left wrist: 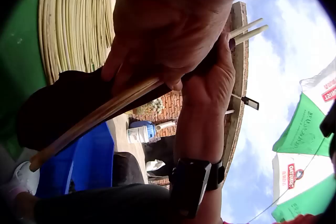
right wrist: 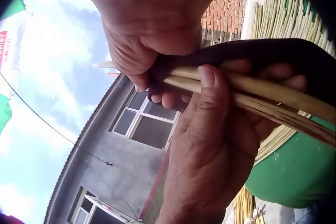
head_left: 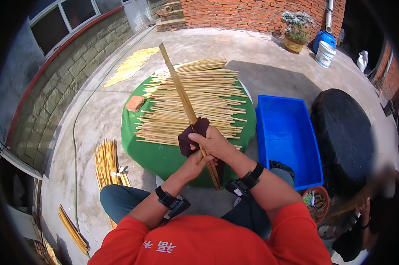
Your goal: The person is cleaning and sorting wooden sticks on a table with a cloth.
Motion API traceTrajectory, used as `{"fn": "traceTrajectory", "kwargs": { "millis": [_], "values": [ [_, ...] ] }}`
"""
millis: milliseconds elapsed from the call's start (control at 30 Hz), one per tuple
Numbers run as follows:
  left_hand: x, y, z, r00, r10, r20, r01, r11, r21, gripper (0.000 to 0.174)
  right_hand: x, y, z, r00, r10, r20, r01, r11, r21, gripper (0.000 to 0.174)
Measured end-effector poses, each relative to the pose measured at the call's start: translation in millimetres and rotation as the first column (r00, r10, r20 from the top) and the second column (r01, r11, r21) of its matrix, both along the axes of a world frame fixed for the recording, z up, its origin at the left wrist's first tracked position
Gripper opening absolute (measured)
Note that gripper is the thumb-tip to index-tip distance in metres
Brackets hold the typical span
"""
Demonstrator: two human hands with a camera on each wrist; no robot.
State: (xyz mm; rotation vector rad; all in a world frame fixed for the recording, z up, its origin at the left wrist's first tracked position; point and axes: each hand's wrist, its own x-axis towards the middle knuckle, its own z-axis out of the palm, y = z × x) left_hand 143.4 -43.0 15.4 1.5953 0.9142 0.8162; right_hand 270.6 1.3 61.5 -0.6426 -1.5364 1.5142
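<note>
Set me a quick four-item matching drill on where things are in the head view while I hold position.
Things:
1. Dark cloth
2. Brick
3. Blue tub
4. White bucket

Places:
A. In front of a blue barrel, towards the brick wall
B. On the left part of the green-covered table, beside the laid-out stalks
C. At the right hand, against the held stalks
D. Just right of the green-covered table

Right pairs: 1-C, 2-B, 3-D, 4-A.
</note>
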Motion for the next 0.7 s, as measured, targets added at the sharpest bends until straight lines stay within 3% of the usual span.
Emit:
{"fn": "traceTrajectory", "kwargs": {
  "millis": [33,67,100,133,167,200,233,267,300,367,433,500,533,633,700],
  "values": [
    [-7.2,-1.1,5.0,1.000,0.005,0.003,-0.005,1.000,0.000,0.025,-3.1,6.4,-7.7,1.000,0.005,0.003,-0.005,1.000,0.000,0.025],
    [-15.4,-1.8,9.5,0.969,-0.002,-0.248,0.042,0.987,0.158,0.026,-5.3,12.8,-15.0,0.939,-0.215,0.268,0.109,0.925,0.363,0.025],
    [-22.8,-3.6,15.2,0.877,0.031,-0.480,0.128,0.947,0.295,0.028,-5.8,16.3,-17.8,0.770,-0.491,0.408,0.091,0.717,0.691,0.026],
    [-28.9,-8.2,28.4,0.852,0.085,-0.516,0.072,0.958,0.277,0.029,-4.7,14.2,-8.9,0.639,-0.609,0.469,-0.006,0.606,0.795,0.022],
    [-38.8,-12.7,34.7,0.886,0.158,-0.436,0.006,0.936,0.351,0.030,-0.7,17.1,-11.3,0.634,-0.613,0.472,0.001,0.611,0.791,0.022],
    [-47.9,-17.8,40.6,0.909,0.223,-0.353,-0.063,0.908,0.413,0.032,3.2,20.0,-17.0,0.620,-0.628,0.470,-0.089,0.539,0.838,0.017],
    [-52.2,-19.3,54.9,0.867,0.359,-0.347,-0.051,0.756,0.653,0.038,4.7,21.8,-23.1,0.609,-0.643,0.464,-0.179,0.459,0.870,0.013],
    [-54.4,-18.0,70.0,0.821,0.486,-0.299,-0.015,0.542,0.840,0.043,3.4,21.6,-28.5,0.614,-0.630,0.476,-0.200,0.459,0.866,0.009],
    [-56.0,-16.2,80.4,0.820,0.483,-0.308,-0.009,0.549,0.836,0.043,2.2,18.8,-28.4,0.616,-0.627,0.476,-0.193,0.466,0.863,0.009],
    [-60.3,-10.6,95.3,0.590,0.687,-0.425,0.166,0.412,0.896,0.060,0.3,11.6,-22.7,0.589,-0.559,0.584,-0.365,0.461,0.809,0.010],
    [-73.9,-2.4,70.8,0.571,0.661,-0.487,0.201,0.463,0.863,0.060,-3.2,1.8,-19.7,0.607,-0.557,0.567,-0.370,0.434,0.821,0.010],
    [-80.3,-7.1,44.9,0.411,0.405,-0.817,0.092,0.873,0.479,0.048,-1.3,-2.6,-20.7,0.616,-0.558,0.556,-0.375,0.413,0.830,0.010],
    [-81.9,-10.1,31.7,0.502,0.458,-0.734,0.108,0.809,0.578,0.040,2.5,0.0,-20.3,0.628,-0.524,0.575,-0.400,0.416,0.817,0.012],
    [-94.2,-20.1,24.9,0.439,0.389,-0.810,0.128,0.866,0.484,0.040,12.8,10.0,-24.9,0.606,-0.498,0.620,-0.430,0.450,0.783,0.018],
    [-120.0,-22.0,30.3,0.484,0.428,-0.763,0.095,0.841,0.532,0.039,26.4,19.0,-19.5,0.497,-0.587,0.639,-0.410,0.491,0.769,0.018]
  ]
}}
